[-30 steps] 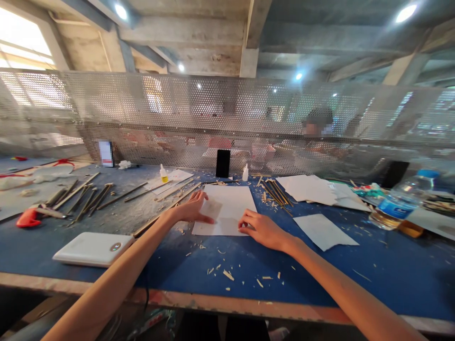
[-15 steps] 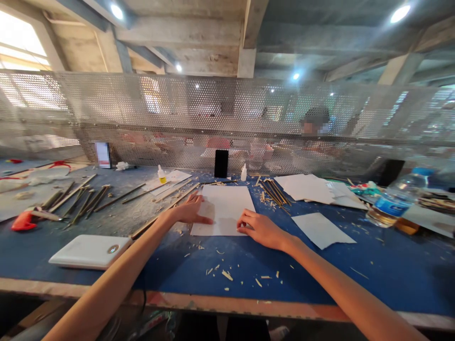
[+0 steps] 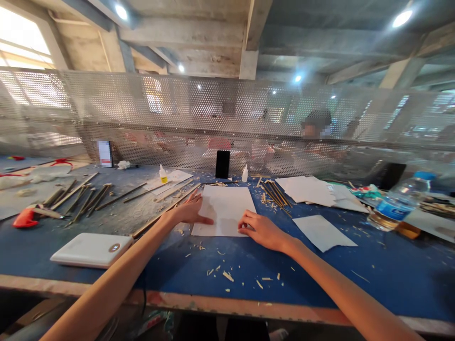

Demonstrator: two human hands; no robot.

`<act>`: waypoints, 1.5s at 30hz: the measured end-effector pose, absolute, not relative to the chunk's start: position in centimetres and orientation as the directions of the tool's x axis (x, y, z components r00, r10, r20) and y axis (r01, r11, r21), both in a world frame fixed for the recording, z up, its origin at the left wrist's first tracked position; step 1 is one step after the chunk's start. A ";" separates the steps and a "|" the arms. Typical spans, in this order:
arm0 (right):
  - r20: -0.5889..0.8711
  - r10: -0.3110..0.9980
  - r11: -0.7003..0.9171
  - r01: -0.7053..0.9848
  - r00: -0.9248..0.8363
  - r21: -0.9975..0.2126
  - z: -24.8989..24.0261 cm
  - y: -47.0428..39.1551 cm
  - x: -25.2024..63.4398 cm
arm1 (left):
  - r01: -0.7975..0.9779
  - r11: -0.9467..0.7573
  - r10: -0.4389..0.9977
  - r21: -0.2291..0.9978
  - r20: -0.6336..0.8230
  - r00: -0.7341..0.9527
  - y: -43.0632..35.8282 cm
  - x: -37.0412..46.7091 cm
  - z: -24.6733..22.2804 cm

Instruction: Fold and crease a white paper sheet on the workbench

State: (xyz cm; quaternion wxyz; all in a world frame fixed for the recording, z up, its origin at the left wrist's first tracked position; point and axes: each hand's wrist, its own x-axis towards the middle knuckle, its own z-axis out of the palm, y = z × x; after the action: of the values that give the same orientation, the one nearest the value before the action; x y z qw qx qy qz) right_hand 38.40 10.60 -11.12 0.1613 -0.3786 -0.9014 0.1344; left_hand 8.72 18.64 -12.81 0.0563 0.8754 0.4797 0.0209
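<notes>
A white sheet of paper (image 3: 227, 206) lies flat on the blue tabletop in front of me. My left hand (image 3: 191, 210) rests at its left edge, fingers apart and thumb stretched across the paper. At the lower right corner of the sheet is my right hand (image 3: 261, 228), its fingers curled in and thumb and forefinger close together over the paper. Whatever is between those fingertips, if anything, is hidden. Just right of that hand lies a smaller, rough-edged piece of paper (image 3: 324, 232).
Thin sticks (image 3: 94, 199) and a red-handled tool (image 3: 26, 219) lie left, behind a white power bank (image 3: 90, 250). Glue bottles (image 3: 162, 174) and a black phone (image 3: 222, 164) stand at the back before a perforated metal screen (image 3: 170, 113). A water bottle (image 3: 394, 206) stands right. Wood shavings (image 3: 227, 275) litter the table.
</notes>
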 end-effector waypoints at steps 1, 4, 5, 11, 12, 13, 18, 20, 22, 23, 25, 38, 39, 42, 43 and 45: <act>0.188 0.727 0.676 0.640 -0.660 -0.366 -11.1 10.6 38.4 | 0.851 -0.514 0.855 0.111 -0.016 0.519 18.6 8.7 -12.8; 0.193 0.740 0.664 0.655 -0.644 -0.362 -11.1 10.6 38.3 | 0.881 -0.465 0.880 0.086 -0.064 0.471 18.4 8.8 -12.7; 0.196 0.747 0.658 0.663 -0.635 -0.358 -11.1 10.6 38.3 | 0.881 -0.465 0.879 0.083 -0.079 0.471 18.4 8.9 -12.6; 0.183 0.750 0.652 0.664 -0.635 -0.367 -11.1 10.8 38.6 | 0.882 -0.458 0.876 0.109 -0.110 0.469 18.7 8.7 -12.9; 0.183 0.749 0.652 0.660 -0.636 -0.373 -11.2 10.9 38.6 | 0.881 -0.458 0.876 0.118 -0.110 0.470 18.7 8.7 -12.9; 0.188 0.750 0.651 0.658 -0.635 -0.378 -11.3 10.9 38.6 | 0.881 -0.456 0.876 0.125 -0.110 0.469 18.8 8.6 -13.0; 0.200 0.741 0.663 0.652 -0.641 -0.367 -11.2 11.1 38.8 | 0.880 -0.451 0.874 0.149 -0.126 0.469 18.8 8.6 -12.9; 0.184 0.728 0.677 0.649 -0.661 -0.348 -11.1 11.2 38.9 | 0.882 -0.448 0.875 0.145 -0.134 0.466 18.8 8.7 -12.9; 0.179 0.721 0.683 0.645 -0.669 -0.341 -11.0 11.1 38.8 | 0.885 -0.444 0.877 0.138 -0.136 0.461 18.9 8.7 -13.0; 0.184 0.723 0.682 0.644 -0.666 -0.347 -11.1 11.0 38.7 | 0.885 -0.445 0.877 0.136 -0.132 0.461 18.9 8.7 -13.1; 0.205 0.733 0.672 0.646 -0.649 -0.362 -11.3 10.8 38.4 | 0.883 -0.451 0.877 0.132 -0.120 0.466 19.0 8.6 -13.3; 0.214 0.719 0.694 0.668 -0.661 -0.268 -11.0 10.5 38.2 | 0.862 -0.466 0.865 0.199 -0.105 0.491 19.0 8.5 -13.4; 0.223 0.720 0.694 0.667 -0.657 -0.271 -11.2 10.5 38.1 | 0.865 -0.459 0.868 0.204 -0.106 0.486 19.0 8.6 -13.3; 0.208 0.712 0.701 0.662 -0.671 -0.264 -11.1 10.6 38.2 | 0.869 -0.455 0.869 0.193 -0.116 0.481 18.8 8.6 -13.1; 0.191 0.706 0.706 0.658 -0.682 -0.261 -10.9 10.7 38.4 | 0.869 -0.459 0.866 0.187 -0.123 0.484 18.8 8.7 -13.0; 0.157 0.698 0.712 0.652 -0.699 -0.259 -10.6 10.8 38.7 | 0.866 -0.465 0.860 0.181 -0.141 0.491 18.8 8.7 -12.9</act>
State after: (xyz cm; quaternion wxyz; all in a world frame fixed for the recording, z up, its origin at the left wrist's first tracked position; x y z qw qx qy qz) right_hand 38.73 10.83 -10.61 0.1226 -0.3681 -0.9170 0.0923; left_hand 8.73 18.79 -12.87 0.1148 0.8558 0.5041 -0.0149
